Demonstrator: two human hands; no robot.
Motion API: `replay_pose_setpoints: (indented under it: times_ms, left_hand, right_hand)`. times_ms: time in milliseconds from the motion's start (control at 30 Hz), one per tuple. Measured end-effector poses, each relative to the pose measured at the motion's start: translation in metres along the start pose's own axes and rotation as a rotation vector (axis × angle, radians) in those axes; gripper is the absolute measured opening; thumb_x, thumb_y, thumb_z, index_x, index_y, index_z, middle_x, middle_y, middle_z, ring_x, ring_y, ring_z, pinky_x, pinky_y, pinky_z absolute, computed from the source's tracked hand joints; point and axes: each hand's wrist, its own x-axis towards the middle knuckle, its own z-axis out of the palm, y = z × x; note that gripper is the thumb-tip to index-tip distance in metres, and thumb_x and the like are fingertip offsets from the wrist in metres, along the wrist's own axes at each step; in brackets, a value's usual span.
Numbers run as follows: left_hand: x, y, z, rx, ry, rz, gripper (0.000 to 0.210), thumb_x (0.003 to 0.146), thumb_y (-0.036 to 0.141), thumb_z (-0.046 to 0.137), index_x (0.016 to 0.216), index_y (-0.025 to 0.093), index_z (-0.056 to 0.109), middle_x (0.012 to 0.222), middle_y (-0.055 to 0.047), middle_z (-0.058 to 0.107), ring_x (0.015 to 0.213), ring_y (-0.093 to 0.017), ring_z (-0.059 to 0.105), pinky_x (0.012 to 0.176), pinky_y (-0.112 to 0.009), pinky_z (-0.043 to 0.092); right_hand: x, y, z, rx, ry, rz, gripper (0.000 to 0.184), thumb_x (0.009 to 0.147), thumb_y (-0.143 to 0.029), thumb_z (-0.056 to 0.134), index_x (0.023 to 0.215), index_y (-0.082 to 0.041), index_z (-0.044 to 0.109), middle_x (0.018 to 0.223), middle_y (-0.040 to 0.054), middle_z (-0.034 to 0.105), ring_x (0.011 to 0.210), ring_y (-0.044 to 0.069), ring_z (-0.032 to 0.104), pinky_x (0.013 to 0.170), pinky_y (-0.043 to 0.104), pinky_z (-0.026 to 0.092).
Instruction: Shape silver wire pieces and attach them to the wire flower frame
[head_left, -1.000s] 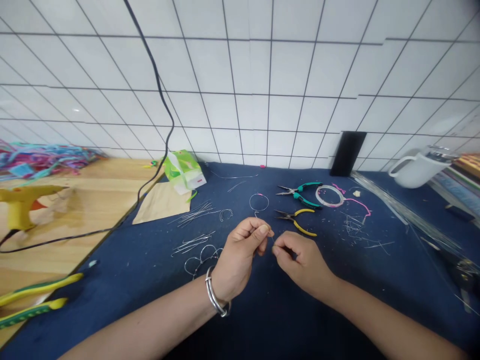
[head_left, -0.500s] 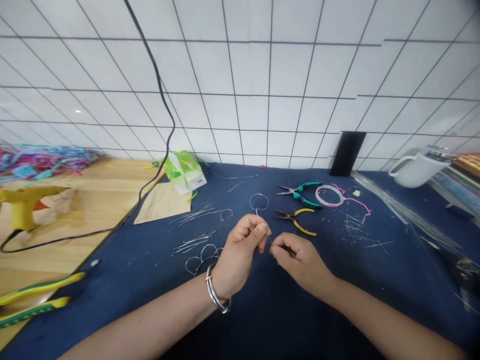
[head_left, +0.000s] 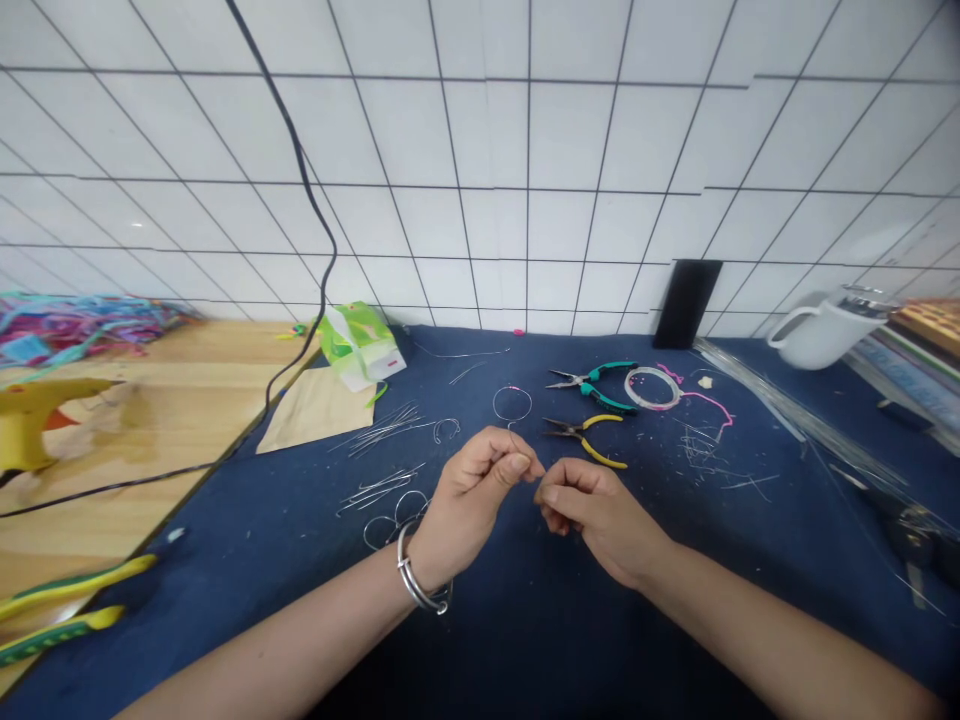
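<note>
My left hand, with a silver bangle at the wrist, pinches a thin wire whose end shows above the fingers. Close against it, my right hand is closed in a pinch at the wire's other end, mostly hidden by the fingers. Just beyond the hands is a thin wire ring with a pink bit at its top. Yellow-handled pliers and teal-handled long-nose pliers lie to the right. Partly behind my left wrist is a looped wire piece.
Loose wires lie left of the hands. A white coil with pink cord, a black block and a white mug stand right. At left are a tissue pack, a yellow glue gun and green-yellow handles.
My hands have come closer together, and the wire stretch seen between them is now hidden. The whole view has shifted slightly, moving the table things a little left.
</note>
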Motion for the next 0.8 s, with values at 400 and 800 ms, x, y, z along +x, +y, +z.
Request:
replay_pose_setpoints:
  times_ms: [400,800]
  left_hand:
    - [-0.013,0.014,0.001,0.724,-0.278,0.783,0.024,0.076,0.004,0.054,0.093,0.019,0.063,0.085,-0.008,0.070,0.082,-0.020,0.065,0.070,-0.031,0.051]
    - [-0.009,0.016,0.010,0.019,0.119,0.001,0.011,0.087,0.016,0.048,0.086,0.018,0.059,0.086,-0.004,0.065,0.070,-0.013,0.061,0.057,-0.023,0.048]
  right_hand:
    - [-0.008,-0.006,0.004,-0.536,0.229,-0.325,0.013,0.079,-0.019,0.052,0.066,-0.018,0.050,0.061,-0.0036,0.047,0.059,0.010,0.043,0.056,0.023,0.035]
    - [-0.013,-0.017,0.003,-0.352,0.203,-0.293,0.016,0.085,-0.028,0.050,0.073,-0.017,0.053,0.060,-0.0048,0.045,0.054,0.008,0.039,0.050,0.020,0.034]
